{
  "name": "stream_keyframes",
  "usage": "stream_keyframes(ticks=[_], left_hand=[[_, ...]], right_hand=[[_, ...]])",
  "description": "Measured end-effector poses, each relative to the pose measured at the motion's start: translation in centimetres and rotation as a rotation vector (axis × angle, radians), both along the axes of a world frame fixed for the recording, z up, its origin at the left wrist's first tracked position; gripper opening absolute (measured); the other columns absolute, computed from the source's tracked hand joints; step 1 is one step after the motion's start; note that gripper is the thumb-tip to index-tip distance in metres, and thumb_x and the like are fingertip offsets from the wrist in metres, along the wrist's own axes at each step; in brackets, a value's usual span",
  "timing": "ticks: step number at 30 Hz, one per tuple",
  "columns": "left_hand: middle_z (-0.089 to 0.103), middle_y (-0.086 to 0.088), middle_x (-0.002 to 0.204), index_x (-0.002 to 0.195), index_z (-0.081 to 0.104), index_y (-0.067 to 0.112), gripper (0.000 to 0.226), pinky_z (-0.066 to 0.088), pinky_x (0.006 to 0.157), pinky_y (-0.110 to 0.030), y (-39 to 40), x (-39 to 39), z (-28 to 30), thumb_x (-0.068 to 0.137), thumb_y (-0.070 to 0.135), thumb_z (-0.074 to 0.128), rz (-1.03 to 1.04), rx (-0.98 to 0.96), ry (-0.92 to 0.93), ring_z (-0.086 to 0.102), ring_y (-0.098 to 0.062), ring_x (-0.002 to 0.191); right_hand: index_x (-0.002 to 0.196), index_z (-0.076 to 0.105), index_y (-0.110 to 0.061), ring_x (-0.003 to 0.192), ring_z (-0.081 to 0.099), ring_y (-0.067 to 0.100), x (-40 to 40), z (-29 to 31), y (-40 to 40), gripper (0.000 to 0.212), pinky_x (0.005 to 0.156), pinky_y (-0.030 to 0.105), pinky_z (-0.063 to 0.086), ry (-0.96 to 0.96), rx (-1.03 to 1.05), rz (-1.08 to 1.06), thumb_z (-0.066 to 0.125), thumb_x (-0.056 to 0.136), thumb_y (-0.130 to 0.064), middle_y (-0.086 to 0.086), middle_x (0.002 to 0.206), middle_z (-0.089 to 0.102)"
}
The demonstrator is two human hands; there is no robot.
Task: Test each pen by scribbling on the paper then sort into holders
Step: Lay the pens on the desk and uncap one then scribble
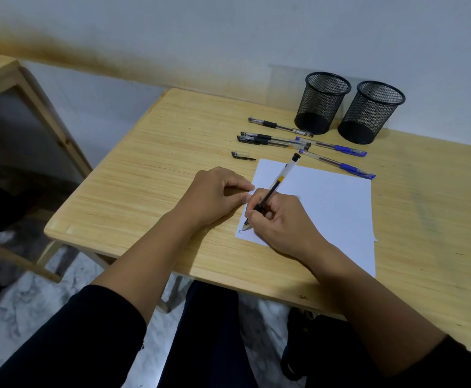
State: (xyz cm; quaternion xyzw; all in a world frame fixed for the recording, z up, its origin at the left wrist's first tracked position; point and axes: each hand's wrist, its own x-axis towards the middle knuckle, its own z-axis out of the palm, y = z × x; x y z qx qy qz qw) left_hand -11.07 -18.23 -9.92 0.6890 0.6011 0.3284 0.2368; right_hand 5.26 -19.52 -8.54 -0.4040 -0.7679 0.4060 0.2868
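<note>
My right hand (283, 222) grips an uncapped black pen (280, 179), its tip touching the near left corner of the white paper (332, 203), where a small ink mark shows. My left hand (214, 196) rests at the paper's left edge, fingers curled, fingertips on the sheet. The pen's loose cap (242, 155) lies on the table behind my left hand. Three capped black pens (273, 140) and two blue pens (337, 161) lie beyond the paper. Two black mesh holders (322, 103) (371, 113) stand at the back with no pens showing inside.
The wooden table (158, 163) stands against a white wall. Another wooden piece of furniture (10, 79) is at the far left. A marbled floor shows below the table's near edge.
</note>
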Motion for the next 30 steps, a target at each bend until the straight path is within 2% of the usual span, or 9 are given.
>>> stream_keyframes(ticks=[6, 9, 11, 13, 16, 18, 23, 30], left_hand=[[0.070, 0.010, 0.101, 0.097, 0.072, 0.026, 0.021, 0.041, 0.090, -0.013, -0.06, -0.05, 0.00, 0.076, 0.026, 0.072, 0.000, -0.004, -0.002, 0.058, -0.001, 0.100], [0.070, 0.010, 0.101, 0.097, 0.072, 0.026, 0.021, 0.041, 0.094, -0.021, -0.05, -0.06, -0.02, 0.076, 0.026, 0.072, 0.002, 0.005, 0.008, 0.059, -0.003, 0.102], [0.070, 0.009, 0.102, 0.097, 0.072, 0.026, 0.021, 0.042, 0.093, -0.020, -0.02, -0.05, -0.01, 0.076, 0.026, 0.072, 0.003, 0.002, 0.003, 0.059, -0.003, 0.102], [0.070, 0.009, 0.102, 0.097, 0.072, 0.026, 0.021, 0.042, 0.091, -0.018, 0.02, -0.04, -0.04, 0.076, 0.027, 0.072, 0.000, 0.004, 0.009, 0.059, -0.003, 0.102], [0.070, 0.009, 0.101, 0.097, 0.072, 0.026, 0.021, 0.042, 0.090, -0.016, -0.01, -0.06, -0.06, 0.076, 0.026, 0.072, 0.002, 0.002, 0.007, 0.058, -0.002, 0.101], [0.070, 0.009, 0.101, 0.097, 0.073, 0.026, 0.021, 0.042, 0.089, -0.014, -0.01, -0.06, -0.04, 0.076, 0.026, 0.072, 0.001, 0.004, 0.007, 0.058, -0.002, 0.101], [0.070, 0.011, 0.101, 0.097, 0.072, 0.028, 0.021, 0.036, 0.081, 0.001, 0.06, -0.03, -0.06, 0.076, 0.028, 0.072, 0.010, -0.013, 0.008, 0.057, 0.001, 0.100], [0.070, 0.009, 0.102, 0.097, 0.072, 0.026, 0.021, 0.043, 0.089, -0.015, 0.03, -0.03, -0.07, 0.076, 0.027, 0.072, -0.008, -0.001, 0.000, 0.059, -0.002, 0.100]], right_hand=[[0.073, 0.059, -0.018, 0.045, 0.042, 0.007, 0.03, -0.02, -0.04, 0.018, 0.048, 0.017, 0.034, 0.001, -0.011, -0.007, 0.055, 0.086, -0.007, -0.005, 0.052, 0.052], [0.074, 0.060, -0.017, 0.047, 0.043, 0.008, -0.05, 0.02, -0.04, 0.017, 0.049, 0.018, 0.035, -0.011, -0.013, -0.009, 0.055, 0.087, -0.008, -0.003, 0.055, 0.054], [0.071, 0.058, -0.023, 0.047, 0.045, 0.008, -0.11, 0.07, -0.05, 0.022, 0.048, 0.016, 0.035, -0.006, -0.012, -0.017, 0.054, 0.087, -0.008, -0.003, 0.056, 0.054], [0.070, 0.057, -0.028, 0.049, 0.047, 0.013, -0.14, 0.16, -0.07, 0.027, 0.050, 0.019, 0.038, -0.001, -0.002, -0.024, 0.054, 0.087, -0.008, 0.004, 0.059, 0.059], [0.072, 0.059, -0.023, 0.052, 0.048, 0.018, -0.13, 0.07, -0.06, 0.021, 0.052, 0.026, 0.039, -0.009, 0.003, -0.019, 0.054, 0.087, -0.009, 0.017, 0.066, 0.063], [0.071, 0.059, -0.023, 0.051, 0.046, 0.014, -0.15, 0.03, -0.02, 0.022, 0.052, 0.025, 0.038, -0.010, -0.001, -0.023, 0.054, 0.087, -0.009, 0.013, 0.063, 0.060], [0.071, 0.056, -0.029, 0.048, 0.043, 0.008, -0.11, -0.05, 0.04, 0.026, 0.048, 0.019, 0.035, 0.007, -0.017, -0.036, 0.054, 0.088, -0.009, -0.003, 0.058, 0.055], [0.070, 0.056, -0.028, 0.044, 0.040, 0.007, -0.08, -0.11, -0.02, 0.026, 0.046, 0.016, 0.032, 0.026, -0.011, -0.048, 0.054, 0.087, -0.008, -0.006, 0.054, 0.051]])
